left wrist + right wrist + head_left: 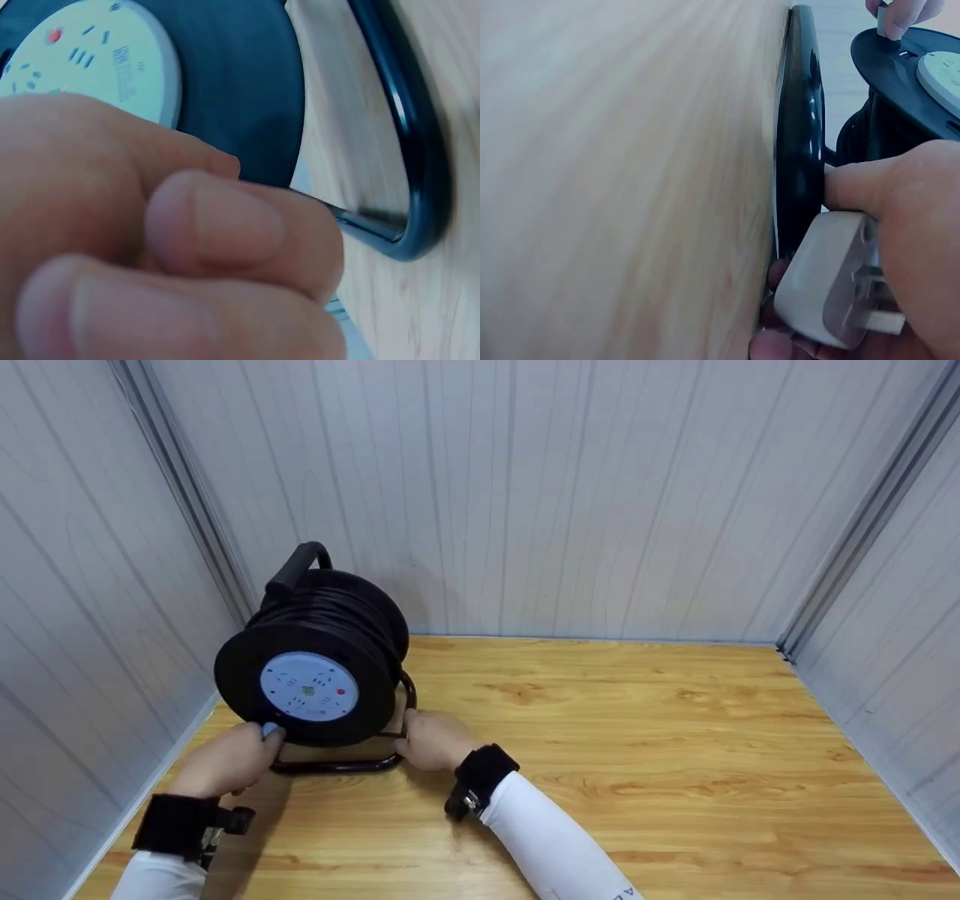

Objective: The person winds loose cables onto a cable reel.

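A black cable reel (236,679), wound with dark cable, stands at the left on a bent tube frame (337,767). Its front disc carries a pale round socket panel (292,694) with a red button. My left hand (229,757) pinches a small light-blue knob (269,728) at the disc's lower left edge. With my right hand (435,740) I grip the right front of the frame. A white plug (817,277) with metal pins lies within that hand's curl in the right wrist view; its cord is mostly hidden.
The reel's carry handle (294,570) rises at its top. Underneath is a wood-grain tabletop (637,750). Pale panel walls enclose it, with the back wall (525,510) behind the reel and the left wall (90,607) beside it.
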Tool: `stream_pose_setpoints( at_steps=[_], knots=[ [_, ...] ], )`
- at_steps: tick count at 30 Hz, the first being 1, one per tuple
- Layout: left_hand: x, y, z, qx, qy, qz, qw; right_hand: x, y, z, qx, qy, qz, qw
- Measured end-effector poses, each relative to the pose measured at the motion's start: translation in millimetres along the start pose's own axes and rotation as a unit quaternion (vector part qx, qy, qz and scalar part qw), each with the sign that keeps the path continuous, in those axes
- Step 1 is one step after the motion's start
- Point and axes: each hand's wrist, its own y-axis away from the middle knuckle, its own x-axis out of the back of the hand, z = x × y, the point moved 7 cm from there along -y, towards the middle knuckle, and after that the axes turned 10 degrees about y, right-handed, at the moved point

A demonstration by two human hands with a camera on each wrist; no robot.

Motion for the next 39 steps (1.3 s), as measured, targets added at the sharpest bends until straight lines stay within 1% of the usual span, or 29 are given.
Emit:
stream_pose_setpoints(
  at_steps=[3, 5, 10, 14, 18, 21, 23, 27, 29, 33, 35, 39],
  knots=[
    [6.8, 1.0, -1.0, -0.007, 0.006, 0.019, 0.9998, -0.6, 0.4, 3.3, -0.014, -0.021, -0.007, 0.9997],
    [11.9, 2.6, -2.0, -0.005, 0.009, 0.032, 0.9994, -0.8, 0.7, 5.2, -0.022, -0.039, -0.009, 0.999],
    [23.8, 7.0, -3.7, 0.003, 0.046, 0.055, 0.9974, -2.8, 0.2, 7.8, -0.025, -0.058, -0.004, 0.998],
    [34.1, 11.3, -2.0, 0.001, 0.081, 0.084, 0.9931, -4.3, -0.6, 9.9, -0.032, -0.067, -0.006, 0.9972],
    [44.4, 14.7, 1.3, -0.005, 0.118, 0.122, 0.9855, -6.4, -1.4, 12.3, -0.046, -0.058, -0.019, 0.9971],
    [51.5, 16.4, 5.0, -0.006, 0.142, 0.156, 0.9775, -8.1, -2.1, 12.8, -0.049, -0.045, -0.03, 0.9973],
    [56.1, 17.2, 8.7, -0.007, 0.153, 0.187, 0.9704, -8.8, -3.0, 12.7, -0.048, -0.035, -0.035, 0.9976],
    [63.5, 19.0, 20.2, -0.019, 0.168, 0.258, 0.9514, -9.6, -5.2, 11.8, -0.049, -0.012, -0.036, 0.9981],
    [65.9, 20.1, 27.6, -0.029, 0.172, 0.287, 0.9418, -9.8, -6.0, 11.1, -0.05, -0.002, -0.034, 0.9982],
    [67.3, 19.9, 44.6, -0.045, 0.175, 0.328, 0.9274, -10.0, -5.6, 9.0, -0.046, 0.009, -0.034, 0.9983],
    [67.4, 19.4, 53.8, -0.048, 0.171, 0.348, 0.9207, -9.7, -4.7, 8.1, -0.042, 0.011, -0.034, 0.9985],
    [64.5, 18.1, 75.1, -0.062, 0.157, 0.378, 0.9102, -9.3, -2.9, 8.6, -0.039, 0.019, -0.034, 0.9985]
  ],
)
